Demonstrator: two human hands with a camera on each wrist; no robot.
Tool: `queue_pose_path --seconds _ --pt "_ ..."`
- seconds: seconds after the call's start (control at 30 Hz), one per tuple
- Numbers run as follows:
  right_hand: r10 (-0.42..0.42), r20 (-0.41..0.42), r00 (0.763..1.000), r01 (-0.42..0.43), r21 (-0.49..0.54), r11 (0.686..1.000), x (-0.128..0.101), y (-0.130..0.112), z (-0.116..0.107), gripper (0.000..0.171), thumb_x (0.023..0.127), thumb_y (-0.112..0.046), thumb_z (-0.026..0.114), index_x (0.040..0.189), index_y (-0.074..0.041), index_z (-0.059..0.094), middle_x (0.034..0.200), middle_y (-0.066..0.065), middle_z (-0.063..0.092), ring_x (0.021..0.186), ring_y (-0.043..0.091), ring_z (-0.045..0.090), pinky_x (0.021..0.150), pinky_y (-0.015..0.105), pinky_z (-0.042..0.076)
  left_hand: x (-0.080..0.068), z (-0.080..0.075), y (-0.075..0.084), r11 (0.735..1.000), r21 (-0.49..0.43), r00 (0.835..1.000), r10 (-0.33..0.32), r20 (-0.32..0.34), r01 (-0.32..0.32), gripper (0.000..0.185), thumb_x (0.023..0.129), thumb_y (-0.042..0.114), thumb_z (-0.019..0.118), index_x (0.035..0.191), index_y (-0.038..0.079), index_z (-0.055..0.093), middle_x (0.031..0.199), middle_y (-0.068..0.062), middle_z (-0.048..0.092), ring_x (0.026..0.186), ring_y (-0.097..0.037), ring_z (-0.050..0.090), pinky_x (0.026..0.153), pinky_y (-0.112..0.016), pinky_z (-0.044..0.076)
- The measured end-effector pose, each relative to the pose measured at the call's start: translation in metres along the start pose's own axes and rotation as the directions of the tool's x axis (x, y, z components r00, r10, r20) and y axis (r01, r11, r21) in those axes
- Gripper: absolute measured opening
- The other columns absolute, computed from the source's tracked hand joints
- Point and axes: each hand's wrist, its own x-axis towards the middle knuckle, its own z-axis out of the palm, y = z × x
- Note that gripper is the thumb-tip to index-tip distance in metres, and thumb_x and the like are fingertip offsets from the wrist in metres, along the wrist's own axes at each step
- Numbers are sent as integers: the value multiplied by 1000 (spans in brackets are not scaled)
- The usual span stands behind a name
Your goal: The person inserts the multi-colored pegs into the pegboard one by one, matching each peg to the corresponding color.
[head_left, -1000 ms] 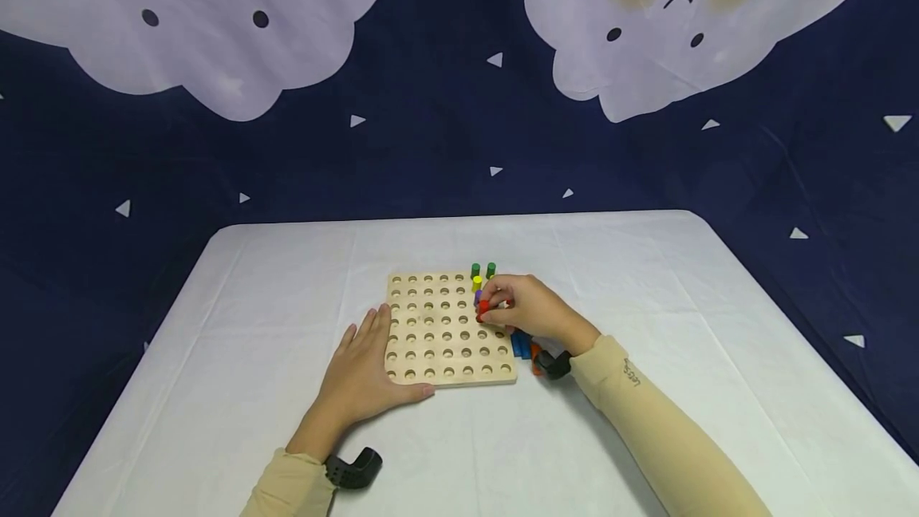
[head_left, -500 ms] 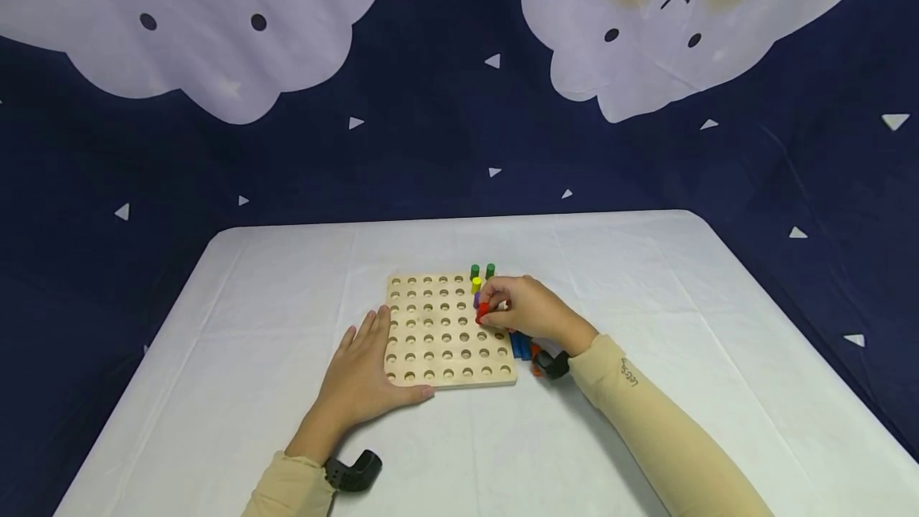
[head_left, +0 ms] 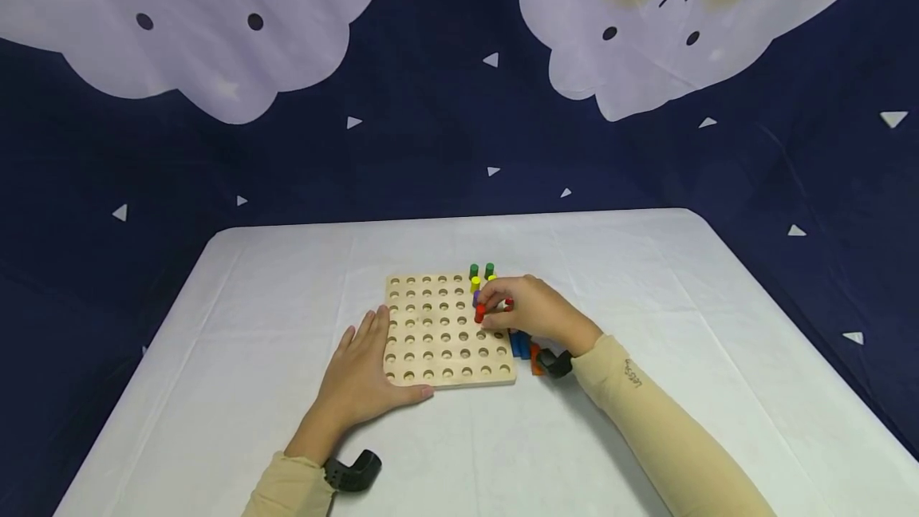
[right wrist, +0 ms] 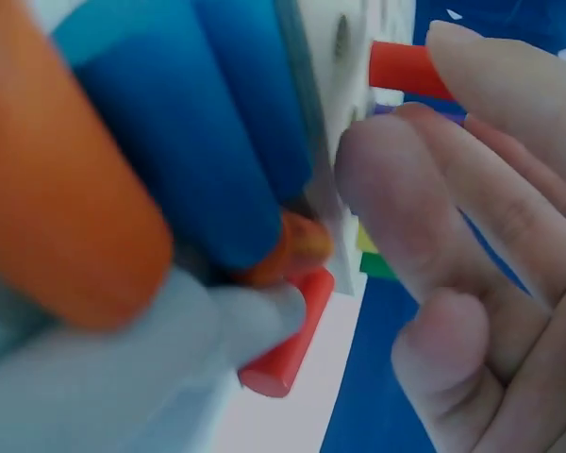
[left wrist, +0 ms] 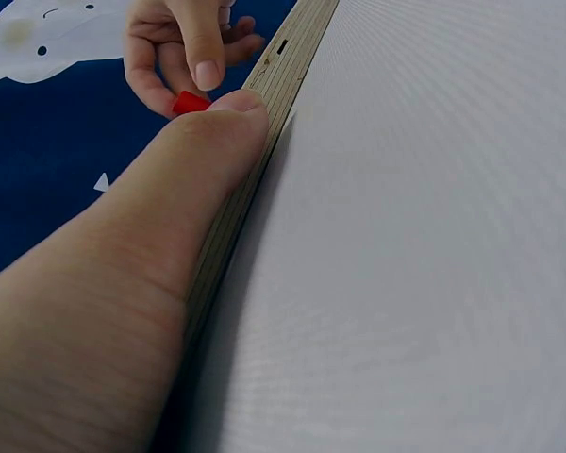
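A wooden board with rows of round holes (head_left: 445, 345) lies on the table. My left hand (head_left: 362, 377) rests flat against its left side, fingers straight along that edge and thumb along the near edge. A red peg (head_left: 479, 313) stands upright in the board. My right hand (head_left: 527, 308) is beside this peg, thumb and forefinger spread slightly apart around it. The right wrist view shows the same red peg (right wrist: 406, 68) partly behind a fingertip. Farther back stand a purple peg (head_left: 476, 298), yellow pegs (head_left: 475, 284) and green pegs (head_left: 474, 270).
Blue pegs (head_left: 520, 345) and an orange peg (head_left: 536, 359) lie on the table along the board's right side, partly under the right wrist. Another red peg (right wrist: 288, 335) lies near them. A white cloth (head_left: 287, 278) covers the table; a dark cloud-print backdrop (head_left: 431, 158) hangs behind.
My right thumb and forefinger have loosened from the red peg and drawn slightly right, leaving it upright in the board. A second yellow peg now shows behind the hand. My left hand stays put.
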Motion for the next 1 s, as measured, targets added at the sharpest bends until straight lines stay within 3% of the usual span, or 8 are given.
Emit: queue_pose_path --seconds 0.17,0.3,0.43,0.6,0.77,1.0 --pt "5 -58 998 -2 47 999 -4 4 -13 23 87 -28 78 107 -21 70 98 -8 75 66 21 64 59 29 55 0 -1 0 1000 3 1000 3 -4 -3 149 54 96 60 159 3 9 167 -12 14 155 -31 14 126 -52 10" --pt "42 -135 990 -36 51 998 -7 15 -26 22 89 -29 75 108 -18 72 96 -4 74 64 24 61 57 29 54 0 -1 0 1000 -1 1000 3 -6 -3 149 54 95 62 159 3 9 167 -12 14 155 -31 14 126 -52 10" --pt "76 -164 984 -85 -49 995 -9 30 -35 24 92 -27 71 114 -16 71 102 -1 73 68 19 58 62 29 51 0 -1 0 1000 -3 1000 5 -8 -5 149 54 94 62 159 3 10 167 -12 15 155 -31 14 126 -52 10" --pt "48 -106 993 -68 -194 979 -7 46 -35 27 93 -22 70 118 -14 71 106 -1 72 84 16 58 78 34 51 1 1 -2 1000 -1 1000 5 -11 -5 149 54 94 62 159 4 9 167 -12 15 155 -30 14 126 -51 10" --pt "37 -32 999 -44 -226 973 -1 50 -31 30 91 -22 73 120 -15 71 107 0 72 101 19 63 95 44 52 1 3 -3 1000 -1 1000 7 -15 -7 149 54 95 62 159 4 8 167 -12 15 155 -30 15 126 -51 10" --pt "42 18 999 -36 -259 965 3 48 -28 24 90 -18 74 114 -19 75 110 -2 73 105 18 64 100 44 52 1 3 -2 1000 0 1000 9 -14 -9 149 54 96 60 159 4 8 167 -12 15 155 -30 14 126 -52 10"
